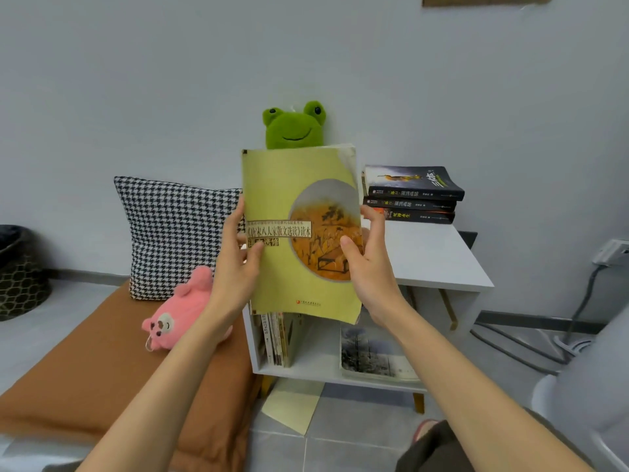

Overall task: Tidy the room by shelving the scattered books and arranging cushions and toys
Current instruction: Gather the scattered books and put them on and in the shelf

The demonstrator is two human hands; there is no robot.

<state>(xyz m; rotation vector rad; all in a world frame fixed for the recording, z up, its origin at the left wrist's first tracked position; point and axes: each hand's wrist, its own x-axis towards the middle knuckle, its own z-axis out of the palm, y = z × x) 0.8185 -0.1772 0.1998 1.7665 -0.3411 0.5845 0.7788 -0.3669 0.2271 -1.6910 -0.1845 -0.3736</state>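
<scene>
I hold a yellow-green book point(289, 199) upright in front of me, cover facing me. My left hand point(235, 267) grips its left edge, thumb on the cover. My right hand point(371, 264) grips its right edge the same way. Behind the book a green frog plush point(294, 126) sits on the white shelf unit point(439, 264). A stack of three dark books point(413, 195) lies on the unit's top. Several books point(277, 338) stand in the lower compartment, and one book point(371, 356) lies flat there. A houndstooth cushion point(173, 229) and a pink plush point(178, 311) rest on the orange mat point(85, 362).
A pale yellow sheet point(292, 408) lies on the tiled floor under the shelf unit. A dark patterned bin point(18, 270) stands at the far left. Cables point(578, 321) run from a wall socket at right. A white rounded object point(585, 379) fills the lower right.
</scene>
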